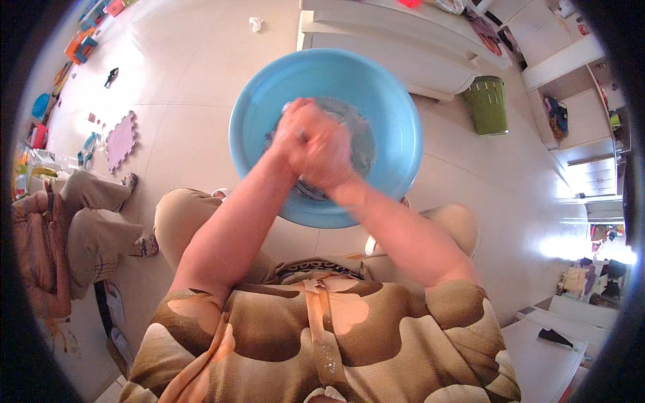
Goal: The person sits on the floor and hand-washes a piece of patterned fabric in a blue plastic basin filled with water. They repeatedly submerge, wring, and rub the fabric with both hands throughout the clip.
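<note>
In front of me a light blue plastic basin (395, 151) stands on the floor between my knees, with soapy water (364, 146) in it. My left hand (295, 133) and my right hand (327, 153) are clenched together above the water, blurred by motion. A wet cloth (287, 107) pokes out by the left knuckles and seems gripped between both hands; most of it is hidden. Dark wet fabric (310, 190) shows below the hands, inside the basin. Whether it joins the gripped cloth is hidden.
A white drawer unit (383, 60) stands right behind the basin, and a green waste bin (488, 106) is at its right. To the left, another person's legs (101, 237) are near. A purple foam mat piece (121, 142) and small toys lie on the tiles.
</note>
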Demonstrator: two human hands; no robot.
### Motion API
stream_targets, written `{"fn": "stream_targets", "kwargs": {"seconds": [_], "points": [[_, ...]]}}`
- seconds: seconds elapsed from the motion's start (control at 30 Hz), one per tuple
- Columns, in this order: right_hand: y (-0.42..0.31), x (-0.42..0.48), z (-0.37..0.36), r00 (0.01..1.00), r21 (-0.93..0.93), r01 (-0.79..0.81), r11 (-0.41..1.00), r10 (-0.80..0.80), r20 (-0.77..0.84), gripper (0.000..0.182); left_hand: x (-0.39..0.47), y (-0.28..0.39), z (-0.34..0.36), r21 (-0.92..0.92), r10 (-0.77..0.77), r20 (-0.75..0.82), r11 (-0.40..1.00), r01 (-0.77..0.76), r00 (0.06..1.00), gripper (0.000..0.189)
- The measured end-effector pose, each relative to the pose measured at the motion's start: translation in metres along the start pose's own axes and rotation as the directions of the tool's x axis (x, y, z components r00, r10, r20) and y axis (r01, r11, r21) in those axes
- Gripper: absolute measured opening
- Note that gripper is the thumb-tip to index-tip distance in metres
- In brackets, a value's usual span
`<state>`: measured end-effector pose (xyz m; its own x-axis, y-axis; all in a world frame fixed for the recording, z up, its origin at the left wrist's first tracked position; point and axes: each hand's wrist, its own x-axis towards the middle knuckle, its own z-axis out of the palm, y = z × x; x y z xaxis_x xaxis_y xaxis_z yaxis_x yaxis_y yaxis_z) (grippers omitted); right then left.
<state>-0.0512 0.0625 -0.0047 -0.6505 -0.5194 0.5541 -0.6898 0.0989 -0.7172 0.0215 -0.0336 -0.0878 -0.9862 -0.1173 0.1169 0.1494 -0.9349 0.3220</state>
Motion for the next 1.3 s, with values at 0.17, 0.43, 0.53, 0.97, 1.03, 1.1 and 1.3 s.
{"fn": "stream_targets", "kwargs": {"seconds": [0.17, 0.43, 0.53, 0.97, 1.03, 1.1, 1.3], "points": [[0.008, 0.003, 0.005, 0.988, -0.063, -0.129, 0.99, 0.133, 0.078, 0.016, 0.021, -0.019, 0.084, 0.186, 0.123, -0.7, 0.982, 0.014, 0.703, 0.025], [-0.001, -0.01, 0.015, 0.992, -0.106, -0.06, 0.993, 0.071, 0.103, 0.015, 0.006, -0.024, 0.016, 0.318, 0.273, -0.424, 0.938, -0.14, 0.864, 0.026], [0.014, 0.008, -0.001, 0.977, -0.114, -0.191, 0.975, 0.2, 0.076, 0.015, 0.026, -0.024, 0.087, 0.229, 0.091, -0.672, 0.969, 0.089, 0.735, 0.025], [-0.024, -0.018, 0.009, 0.992, 0.102, -0.033, 0.994, 0.02, 0.127, 0.025, 0.01, -0.001, 0.068, 0.279, 0.189, -0.576, 0.96, -0.026, 0.796, 0.028], [-0.04, -0.019, 0.014, 0.981, 0.152, 0.169, 0.974, -0.181, 0.066, 0.026, -0.001, -0.004, 0.053, 0.456, 0.358, -0.439, 0.879, -0.139, 0.824, 0.026], [-0.006, 0.002, 0.014, 0.981, 0.094, -0.172, 0.981, 0.162, 0.104, 0.028, 0.012, -0.019, 0.074, 0.306, 0.217, -0.587, 0.951, -0.035, 0.78, 0.024], [-0.026, -0.019, 0.011, 0.998, 0.116, 0.042, 0.992, -0.046, 0.032, 0.033, 0.01, -0.002, 0.093, 0.226, 0.166, -0.561, 0.973, -0.043, 0.811, 0.021]]}}
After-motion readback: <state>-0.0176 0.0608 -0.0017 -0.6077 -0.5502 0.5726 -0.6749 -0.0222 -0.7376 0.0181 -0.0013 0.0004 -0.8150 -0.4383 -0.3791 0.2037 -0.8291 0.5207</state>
